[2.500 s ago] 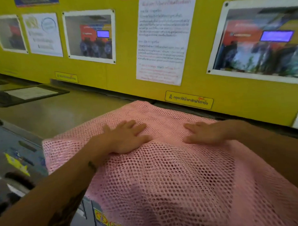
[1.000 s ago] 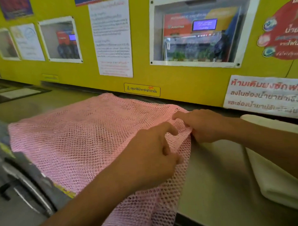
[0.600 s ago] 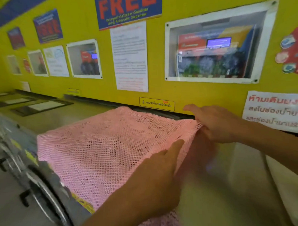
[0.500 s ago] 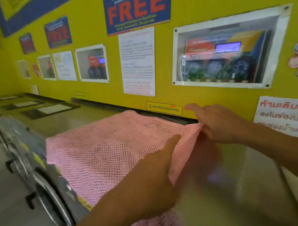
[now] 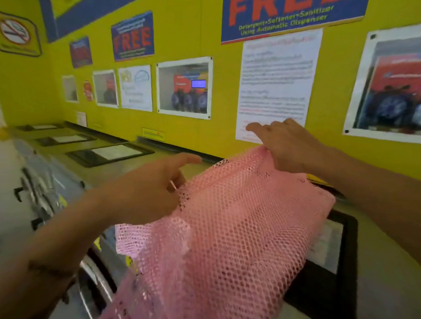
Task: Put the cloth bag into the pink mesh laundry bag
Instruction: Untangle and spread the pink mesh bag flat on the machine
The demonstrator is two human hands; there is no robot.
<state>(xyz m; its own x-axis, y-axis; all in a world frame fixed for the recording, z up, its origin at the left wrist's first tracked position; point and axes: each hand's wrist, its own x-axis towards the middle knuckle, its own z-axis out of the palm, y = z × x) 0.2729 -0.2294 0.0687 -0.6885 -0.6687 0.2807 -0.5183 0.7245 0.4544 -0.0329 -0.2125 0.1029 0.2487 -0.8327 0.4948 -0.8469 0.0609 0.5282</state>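
Observation:
The pink mesh laundry bag (image 5: 231,230) is lifted off the machine tops and hangs down toward me, filling the lower middle of the view. My right hand (image 5: 285,144) pinches its far upper edge, with the forefinger sticking out to the left. My left hand (image 5: 146,187) grips the near left edge between thumb and fingers, the forefinger pointing right. The cloth bag is out of view.
A row of steel washing machine tops (image 5: 124,174) runs along the yellow wall (image 5: 204,135), each with a black framed lid (image 5: 109,153). Another black framed lid (image 5: 334,262) lies under the bag at right. Machine fronts with door handles (image 5: 34,208) drop off at left.
Both hands have raised the mesh bag off the machine tops, and it now hangs in the air. The view has swung left, and the cream cloth seen at right is gone from sight.

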